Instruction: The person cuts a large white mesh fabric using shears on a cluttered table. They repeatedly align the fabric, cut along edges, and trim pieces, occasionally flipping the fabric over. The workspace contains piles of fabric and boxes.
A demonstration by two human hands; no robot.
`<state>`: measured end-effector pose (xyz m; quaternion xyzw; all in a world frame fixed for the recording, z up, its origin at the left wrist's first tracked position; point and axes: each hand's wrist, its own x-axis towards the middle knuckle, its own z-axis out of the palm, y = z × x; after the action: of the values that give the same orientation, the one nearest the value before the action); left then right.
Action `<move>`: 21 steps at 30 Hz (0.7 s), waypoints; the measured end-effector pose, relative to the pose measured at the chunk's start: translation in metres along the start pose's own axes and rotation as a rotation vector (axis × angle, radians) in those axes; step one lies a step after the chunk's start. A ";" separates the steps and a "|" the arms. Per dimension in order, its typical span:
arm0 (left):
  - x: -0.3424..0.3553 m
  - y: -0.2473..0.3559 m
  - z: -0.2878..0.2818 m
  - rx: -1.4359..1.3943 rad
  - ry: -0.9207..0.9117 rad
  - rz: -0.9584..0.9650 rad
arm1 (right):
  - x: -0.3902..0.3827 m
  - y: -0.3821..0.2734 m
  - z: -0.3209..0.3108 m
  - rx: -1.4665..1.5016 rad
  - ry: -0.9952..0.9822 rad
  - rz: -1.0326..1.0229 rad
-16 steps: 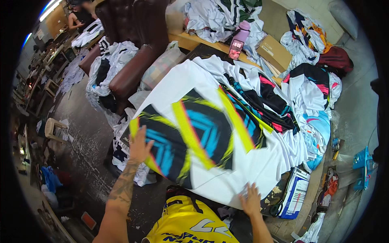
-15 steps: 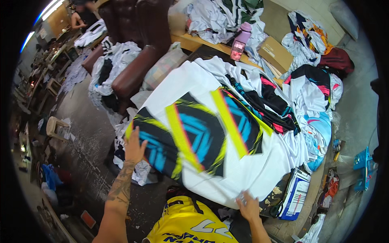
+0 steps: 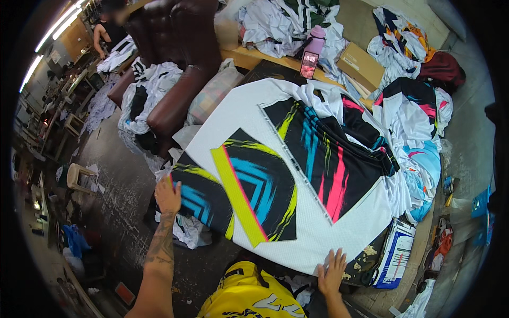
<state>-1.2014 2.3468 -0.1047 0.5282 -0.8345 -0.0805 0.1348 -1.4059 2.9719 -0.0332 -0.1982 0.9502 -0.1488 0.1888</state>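
Observation:
My left hand (image 3: pixel 168 196) lies with fingers stretched out at the left edge of a black fabric panel (image 3: pixel 199 199) with blue chevrons and yellow streaks. Beside that panel is a similar one (image 3: pixel 258 177) with a wide yellow strip along its left side. To its right lies a larger black piece (image 3: pixel 328 161) with blue and pink strokes, bunched toward its far right end. All rest on white cloth (image 3: pixel 313 252) over a table. My right hand (image 3: pixel 332 271), fingers apart, rests at the cloth's near edge and holds nothing.
A phone (image 3: pixel 309 64) leans against a pink bottle (image 3: pixel 317 33) beyond the cloth, near a cardboard box (image 3: pixel 360 65). Heaped garments (image 3: pixel 413 114) lie at the right, beside a blue-and-white pack (image 3: pixel 395 254). A brown armchair (image 3: pixel 177 98) stands at left; a person (image 3: pixel 110 34) is farther back.
At the right, the black piece with blue and pink strokes now shows where a yellow-stripped panel lay. My left hand has shifted slightly left and nearer; my right hand slightly right.

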 end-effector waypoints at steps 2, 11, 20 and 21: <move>0.017 -0.002 -0.002 0.095 -0.050 -0.063 | -0.019 -0.021 0.003 0.000 -0.118 0.137; 0.183 0.180 0.063 0.000 -0.125 0.668 | 0.064 -0.105 -0.005 -0.008 0.045 0.124; 0.212 0.235 0.090 0.064 -0.143 0.702 | 0.065 -0.103 0.018 0.059 -0.085 0.267; 0.211 0.217 0.073 0.074 -0.228 0.672 | 0.048 -0.112 0.010 0.112 -0.180 0.275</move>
<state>-1.4963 2.2484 -0.0840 0.2165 -0.9736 -0.0599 0.0407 -1.4064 2.8507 -0.0160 -0.0681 0.9379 -0.1560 0.3024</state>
